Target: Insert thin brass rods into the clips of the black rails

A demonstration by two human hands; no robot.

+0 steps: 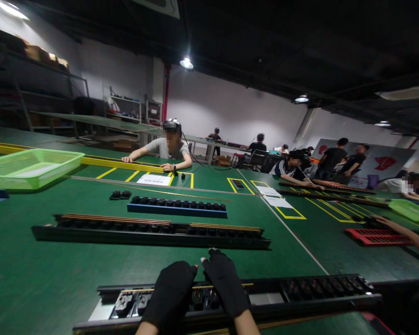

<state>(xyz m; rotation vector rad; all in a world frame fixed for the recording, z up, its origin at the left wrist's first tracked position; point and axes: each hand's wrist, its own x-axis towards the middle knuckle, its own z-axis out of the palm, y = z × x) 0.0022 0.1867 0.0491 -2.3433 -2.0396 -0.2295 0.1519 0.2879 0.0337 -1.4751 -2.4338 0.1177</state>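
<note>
My left hand (172, 293), in a black fingerless glove, is over the nearest long black channel (317, 304). Its fingers curve down out of sight and only the thumb tip shows, so I cannot tell its grip. My right hand (223, 281), gloved alike, reaches across the same channel. Its thumb tip and fingertips point forward, a little apart, with nothing visible between them. Black socket modules (198, 298) sit in the channel between and beside my hands. A thin brass strip (131, 291) runs along the far side of these modules, partly hidden behind my hands.
Beyond lies another black channel (153, 236) with copper-coloured strips on it. Behind it are a blue holder (181, 211) of modules and two loose modules (120, 195). A green basket (38, 179) stands left, a red rack (377, 236) right. A person (171, 149) sits opposite; others work farther off.
</note>
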